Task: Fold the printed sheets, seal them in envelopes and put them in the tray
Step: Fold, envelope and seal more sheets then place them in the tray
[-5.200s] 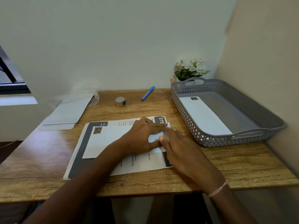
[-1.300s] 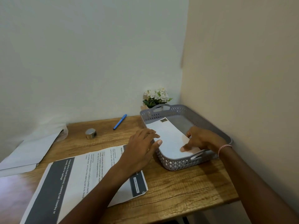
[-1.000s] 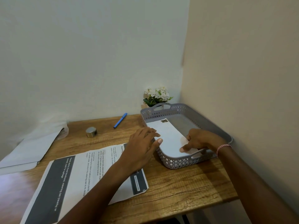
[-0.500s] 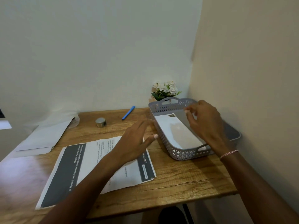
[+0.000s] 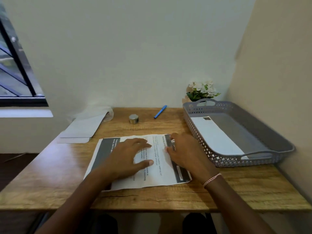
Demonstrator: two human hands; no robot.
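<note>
Since the sheet point(image 5: 156, 178) is one printed page lying flat on the counter point(image 5: 236, 193), just left of the tray point(image 5: 211, 150), it will likely be light, limp and apt to skate on the smooth wood. The left hand point(image 5: 128, 156) lies on its middle with fingers point(image 5: 141, 142) spread wide and flat, which should pin it. The right hand point(image 5: 184, 152) covers the dark band at the right end, fingers point(image 5: 177, 138) loosely bent. Whether they pinch the edge I cannot tell. The short right edge or a corner looks the best hold, lifted lightly so the paper bends without creasing astray. One envelope point(image 5: 217, 137) lies in the tray already.
</note>
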